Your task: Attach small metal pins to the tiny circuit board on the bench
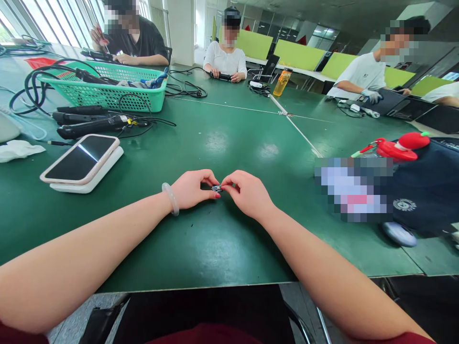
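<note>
Our left hand (193,190) and right hand (247,193) pinch a small, dark, patterned piece (217,188) between their fingertips, above the glossy green counter (222,248); a pink-edged phone (81,157) lies left of our hands.

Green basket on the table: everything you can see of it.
The green basket looks like plastic: open top, sloping walls pierced with small holes, solid rim. It sits upright toward the left of the table, holding blue-and-grey items and dark cables that loop over its left end. Black devices lie close in front, contact unclear.
</note>
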The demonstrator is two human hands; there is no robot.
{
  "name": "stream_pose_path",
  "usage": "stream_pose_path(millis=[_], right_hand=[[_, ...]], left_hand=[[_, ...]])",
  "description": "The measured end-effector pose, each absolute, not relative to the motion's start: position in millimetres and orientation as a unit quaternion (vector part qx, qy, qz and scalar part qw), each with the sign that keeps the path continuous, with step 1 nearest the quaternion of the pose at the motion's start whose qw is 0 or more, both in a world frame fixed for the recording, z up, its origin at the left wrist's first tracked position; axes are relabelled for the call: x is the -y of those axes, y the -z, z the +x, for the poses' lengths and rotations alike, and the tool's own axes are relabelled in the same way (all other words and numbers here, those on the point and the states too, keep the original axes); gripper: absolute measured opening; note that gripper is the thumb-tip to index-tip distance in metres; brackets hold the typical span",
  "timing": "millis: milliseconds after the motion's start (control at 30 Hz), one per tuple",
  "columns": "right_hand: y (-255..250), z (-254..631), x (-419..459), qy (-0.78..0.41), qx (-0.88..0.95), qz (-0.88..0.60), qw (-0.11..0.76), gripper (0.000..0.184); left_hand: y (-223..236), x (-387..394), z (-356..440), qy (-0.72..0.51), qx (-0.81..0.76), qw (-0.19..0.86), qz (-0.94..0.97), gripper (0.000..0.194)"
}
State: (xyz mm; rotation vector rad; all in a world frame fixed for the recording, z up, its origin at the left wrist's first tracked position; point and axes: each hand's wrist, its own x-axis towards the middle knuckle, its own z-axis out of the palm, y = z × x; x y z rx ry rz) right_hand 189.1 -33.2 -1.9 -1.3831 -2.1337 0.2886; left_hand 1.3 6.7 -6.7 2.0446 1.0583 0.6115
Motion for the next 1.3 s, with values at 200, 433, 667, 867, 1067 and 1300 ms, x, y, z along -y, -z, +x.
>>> stream_pose_path(millis=[200,433,667,867,1067,1300], right_hand=[[7.9,187.3,31.8,-0.105,0.807,-0.509,0.282,0.010],[6.9,189.0,30.3,-0.111,0.807,-0.502,0.291,0.010],[3.6,196.8,29.7,-0.143,0.782,-0.527,0.298,0.016],[2.5,192.8,31.0,-0.136,0.790,-0.537,0.263,0.012],[4.4,186.9,34.3,-0.062,0.793,-0.542,0.271,0.016],[11.4,177.1,34.2,0.033,0.815,-0.534,0.223,0.026]], left_hand=[[5.8,-5.5,1.2,-0.236,-0.409,0.364,0.803,0.027],[5.7,-5.2,1.8,-0.238,-0.415,0.370,0.796,0.027],[6.6,-6.3,0.4,-0.264,-0.398,0.400,0.782,0.026],[6.3,-7.7,2.2,-0.273,-0.387,0.487,0.734,0.027],[0.5,-6.4,6.3,-0.286,-0.404,0.607,0.622,0.035],[2.0,-2.8,9.0,-0.286,-0.381,0.675,0.564,0.033]])
